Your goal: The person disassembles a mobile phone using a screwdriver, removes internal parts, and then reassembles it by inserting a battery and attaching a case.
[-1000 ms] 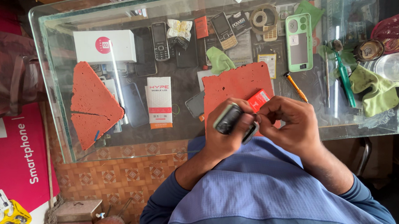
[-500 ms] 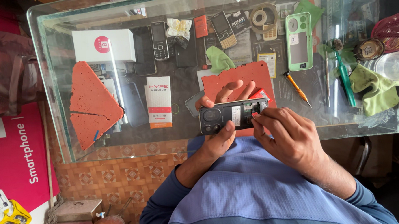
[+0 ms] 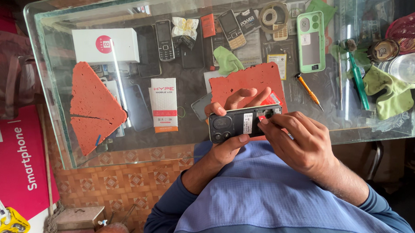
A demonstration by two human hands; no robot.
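- Head view: my left hand (image 3: 229, 131) grips a black phone (image 3: 242, 122) from below, thumb on its near edge, fingers curled behind the far edge.
- My right hand (image 3: 296, 142) covers the phone's right end, fingertips (image 3: 265, 121) pinched on it beside a small red piece (image 3: 270, 99).
- Phone is held back side up, lengthwise left to right, just above the near edge of the glass counter (image 3: 53, 123), over a red foam mat (image 3: 248, 83).
- Far right: green phone case (image 3: 310, 42), orange screwdriver (image 3: 309, 91), green cloth (image 3: 386, 89).
- Left: triangular red foam (image 3: 93, 107), white box (image 3: 105, 45).
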